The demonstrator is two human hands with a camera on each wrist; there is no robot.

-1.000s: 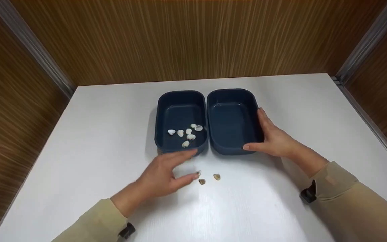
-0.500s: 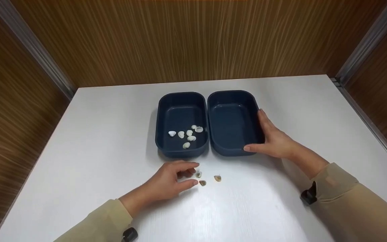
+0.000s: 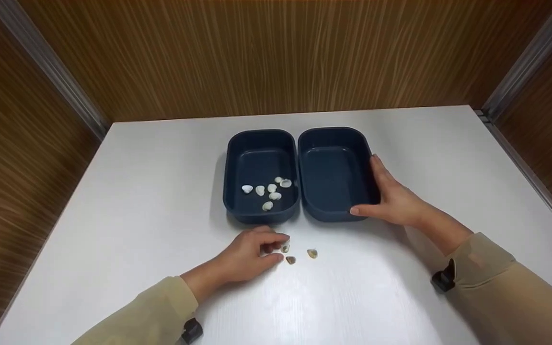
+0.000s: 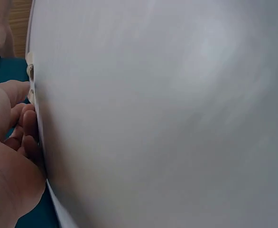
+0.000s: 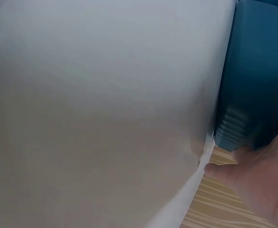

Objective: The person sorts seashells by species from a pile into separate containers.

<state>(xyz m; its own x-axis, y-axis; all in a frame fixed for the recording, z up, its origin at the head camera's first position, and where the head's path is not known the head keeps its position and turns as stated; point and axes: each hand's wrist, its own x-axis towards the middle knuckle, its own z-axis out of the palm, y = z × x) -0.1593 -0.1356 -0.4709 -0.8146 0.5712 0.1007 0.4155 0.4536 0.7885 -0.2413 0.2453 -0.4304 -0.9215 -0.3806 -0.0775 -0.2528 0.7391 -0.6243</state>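
My left hand [image 3: 249, 254] rests low over the table, its index finger and thumb apart on either side of a small brown-and-white seashell [image 3: 285, 248]. A darker brown seashell [image 3: 291, 260] lies just past the thumb tip, and another tan seashell [image 3: 312, 253] sits farther right. My right hand [image 3: 396, 201] lies against the near right corner of the right dark blue container [image 3: 336, 215], fingers straight along its side and thumb on its front wall. In the right wrist view, the hand [image 5: 262, 175] shows beside the container's wall [image 5: 255, 71].
Left of that container stands a matching dark blue container [image 3: 261, 218], close beside it. Several white seashells [image 3: 274, 196] lie in its near half. Both stand on a white table [image 3: 161, 182] enclosed by wood-grain panels [image 3: 276, 57].
My left hand has come down from near the left container's front wall to the small seashells, its thumb and index finger drawing closer together. The right hand stays at the right container.
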